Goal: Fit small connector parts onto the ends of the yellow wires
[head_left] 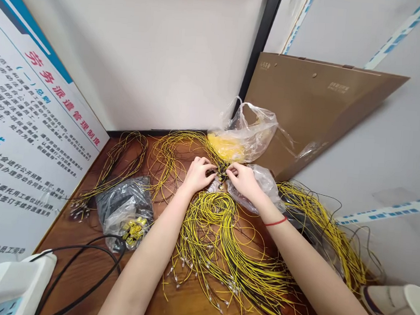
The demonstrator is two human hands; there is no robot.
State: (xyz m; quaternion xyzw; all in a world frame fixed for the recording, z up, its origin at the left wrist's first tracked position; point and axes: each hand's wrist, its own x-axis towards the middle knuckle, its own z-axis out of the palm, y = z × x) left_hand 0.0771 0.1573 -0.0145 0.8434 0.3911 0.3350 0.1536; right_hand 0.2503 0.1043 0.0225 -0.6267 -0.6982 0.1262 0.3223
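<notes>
My left hand [199, 175] and my right hand [242, 178] meet at the middle of the table, their fingertips pinching thin yellow and black wires [222, 170]. A large tangled pile of the same wires [221, 245], with small metal terminals at the ends, lies below my forearms. Another loop of yellow wire [171, 157] spreads left of my left hand. A clear plastic bag [262, 186] lies under my right hand. A red string [275, 222] circles my right wrist.
A bundle of wires [117, 162] and a clear bag of yellow connectors [125, 214] lie at left. More wires [321, 224] lie at right, below a bag of yellow items [242, 136] and a cardboard folder [315, 107]. A power strip [14, 283] with black cables sits near the wooden table's edge [63, 214].
</notes>
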